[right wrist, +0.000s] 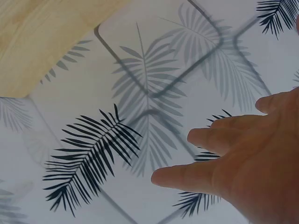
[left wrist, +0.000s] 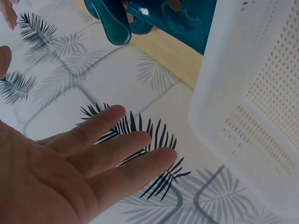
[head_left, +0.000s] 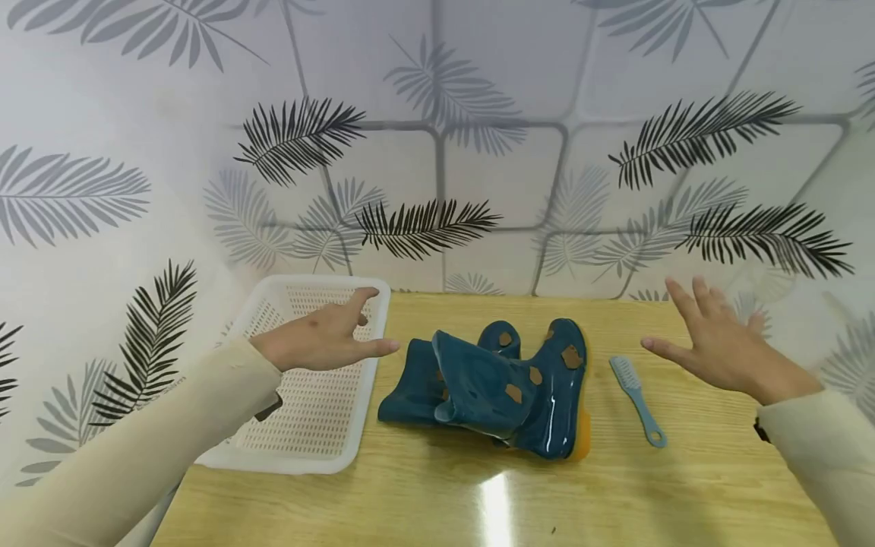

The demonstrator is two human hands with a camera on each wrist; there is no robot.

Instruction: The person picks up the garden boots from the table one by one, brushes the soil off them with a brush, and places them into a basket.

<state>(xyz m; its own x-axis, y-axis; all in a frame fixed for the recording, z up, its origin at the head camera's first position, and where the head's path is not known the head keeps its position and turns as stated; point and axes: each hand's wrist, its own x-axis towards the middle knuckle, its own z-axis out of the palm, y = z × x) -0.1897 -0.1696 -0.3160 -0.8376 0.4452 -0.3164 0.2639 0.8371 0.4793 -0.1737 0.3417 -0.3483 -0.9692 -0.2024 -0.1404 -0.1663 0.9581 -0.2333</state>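
Note:
In the head view my left hand (head_left: 324, 336) hovers over the white plastic basket (head_left: 374, 380), fingers extended and holding nothing. The left wrist view shows its straight fingers (left wrist: 135, 172) apart from the basket's wall. My right hand (head_left: 728, 346) is raised at the right, fingers spread, above and beyond a blue-grey brush (head_left: 639, 400) lying bristles up on the table. Between the hands, a pair of dark teal rain boots (head_left: 488, 384) with brown patches lies on its side, one boot overlapping the other. An orange-yellow sole (head_left: 583, 437) shows on the nearer boot.
The wooden table (head_left: 410, 494) ends at a wall (head_left: 499, 182) with a printed feather pattern, close behind the boots. The basket stands at the table's left side. A small dark speck (head_left: 554, 529) lies near the front.

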